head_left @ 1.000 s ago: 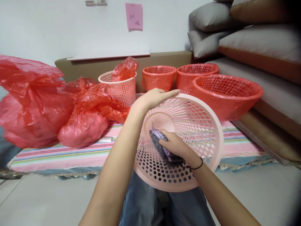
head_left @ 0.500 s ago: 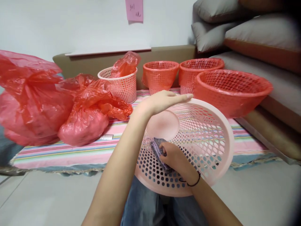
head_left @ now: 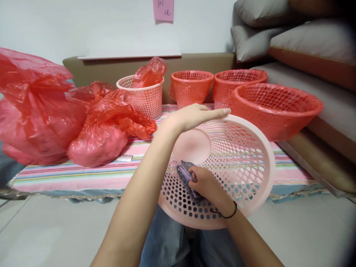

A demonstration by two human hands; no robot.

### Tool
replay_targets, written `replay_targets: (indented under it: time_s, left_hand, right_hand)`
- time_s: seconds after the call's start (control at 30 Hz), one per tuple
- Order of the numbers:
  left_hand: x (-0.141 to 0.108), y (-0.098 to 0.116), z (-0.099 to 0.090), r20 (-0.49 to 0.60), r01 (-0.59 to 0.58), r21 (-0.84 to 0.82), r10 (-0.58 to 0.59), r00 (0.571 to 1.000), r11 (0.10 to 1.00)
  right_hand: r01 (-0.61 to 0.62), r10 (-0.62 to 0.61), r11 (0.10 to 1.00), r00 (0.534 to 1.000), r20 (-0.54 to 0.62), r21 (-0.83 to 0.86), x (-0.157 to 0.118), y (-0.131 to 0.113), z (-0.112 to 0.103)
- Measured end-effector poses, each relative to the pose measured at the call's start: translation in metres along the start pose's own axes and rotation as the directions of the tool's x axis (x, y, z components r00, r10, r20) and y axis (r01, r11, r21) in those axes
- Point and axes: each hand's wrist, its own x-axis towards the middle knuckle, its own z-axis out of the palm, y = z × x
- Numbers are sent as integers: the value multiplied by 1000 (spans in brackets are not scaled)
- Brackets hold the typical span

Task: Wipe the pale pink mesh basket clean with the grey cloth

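Note:
A pale pink perforated plastic basket (head_left: 265, 185) is tilted over my lap, its open mouth towards me and its round base at the far side. My left hand (head_left: 196, 116) holds its upper rim, with a finger or thumb stretched along the edge and the other fingers partly hidden. Inside the basket, my right hand (head_left: 207, 181) is closed around a bunched grey-purple cloth (head_left: 185, 174), which lies against the lower inner wall. A thin black band circles my right wrist.
Behind stand red-bag-lined baskets (head_left: 191, 89) and a pink basket (head_left: 150, 100) with a red bag inside. Filled red plastic bags (head_left: 97, 144) lie at left on the striped cloth (head_left: 83, 178). Grey cushions (head_left: 311, 40) are stacked at right; a pink note (head_left: 163, 11) hangs on the wall.
The view has shifted slightly. My right hand and the cloth remain at nearly the same spot on the basket's inner wall, and my left hand stays on the rim.

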Motion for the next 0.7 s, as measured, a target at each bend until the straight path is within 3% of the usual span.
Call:
replay_targets:
  time_s: [0.13, 0.43, 0.6, 0.7]
  left_hand:
    - [1, 0, 0, 2, -1, 20, 1, 1000, 1000]
    - [6, -6, 2, 13, -74, -86, 75, 997, 994]
    - [5, -5, 3, 4, -61, -110, 61, 998, 992]
    - [5, -4, 3, 2, -50, -111, 51, 999, 993]
  right_hand:
    - [9, -1, 988, 999, -50, 157, 1, 4, -8]
    - [30, -30, 987, 1000, 1, 157, -2, 4, -2]
    - [57, -64, 987, 997, 42, 147, 0, 12, -4]
    - [22, -31, 974, 999, 38, 224, -1, 16, -5]
